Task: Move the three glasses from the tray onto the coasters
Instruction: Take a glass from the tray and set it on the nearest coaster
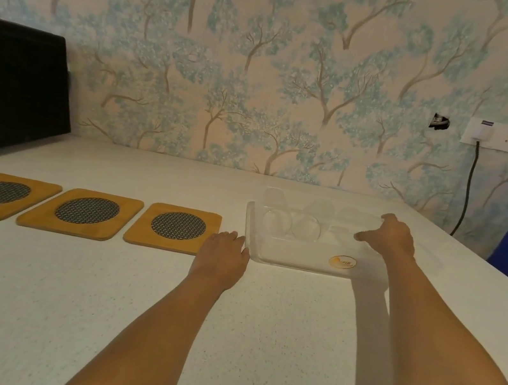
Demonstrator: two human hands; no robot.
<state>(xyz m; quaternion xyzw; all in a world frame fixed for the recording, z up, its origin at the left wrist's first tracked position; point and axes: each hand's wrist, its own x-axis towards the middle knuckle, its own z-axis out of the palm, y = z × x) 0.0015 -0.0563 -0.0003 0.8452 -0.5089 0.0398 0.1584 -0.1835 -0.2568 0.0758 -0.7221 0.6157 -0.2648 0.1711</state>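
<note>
Three clear glasses (291,223) stand in the transparent tray (298,260), right of centre. The right hand (389,237) reaches over the tray with fingers spread, gripping nothing. The left hand (223,256) lies flat, touching the tray's left edge. Three wooden coasters (81,212) lie at left, empty.

Three clear glasses (307,226) stand upright in a row inside the clear tray (285,258) on my right. To its left, three wooden coasters (83,212) with dark mesh rounds lie flat, side by side.
</note>
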